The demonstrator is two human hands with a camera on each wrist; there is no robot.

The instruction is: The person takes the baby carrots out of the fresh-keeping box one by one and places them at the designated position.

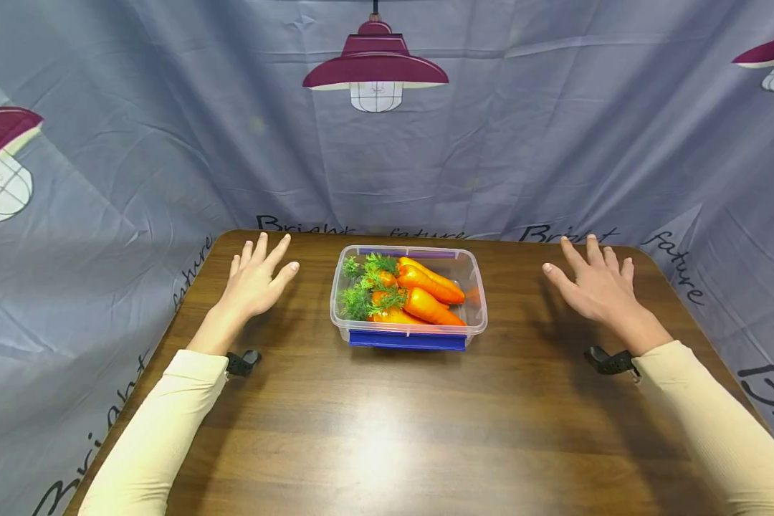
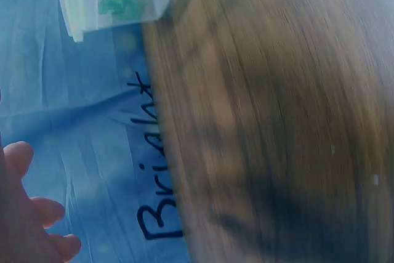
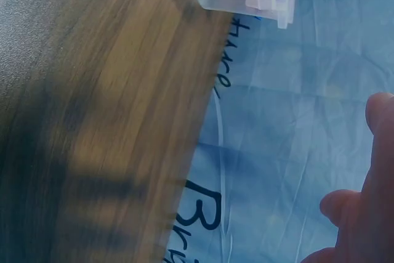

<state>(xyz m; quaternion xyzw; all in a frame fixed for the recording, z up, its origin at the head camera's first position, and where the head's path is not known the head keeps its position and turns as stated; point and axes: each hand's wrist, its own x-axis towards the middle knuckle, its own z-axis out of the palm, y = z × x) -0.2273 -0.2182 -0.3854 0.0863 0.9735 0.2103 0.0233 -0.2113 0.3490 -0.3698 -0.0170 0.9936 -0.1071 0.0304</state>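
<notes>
A clear plastic food container (image 1: 477,301) with a blue clip along its front stands near the far edge of the table. Several orange carrots (image 1: 428,283) with green leafy tops (image 1: 359,301) lie in it. My left hand (image 1: 254,279) hovers over the table to the left of the container, fingers spread and holding nothing. To the right, my right hand (image 1: 596,283) is likewise spread and holds nothing, apart from the container. Each wrist view catches a near side of the container, with fingertips at the frame's outer edge.
The brown wooden table (image 1: 374,423) reaches back to a grey-blue curtain (image 1: 522,158) with printed lamps and lettering, which hangs close behind and at both sides. Dark wrist straps (image 1: 613,360) with small devices sit at both cuffs.
</notes>
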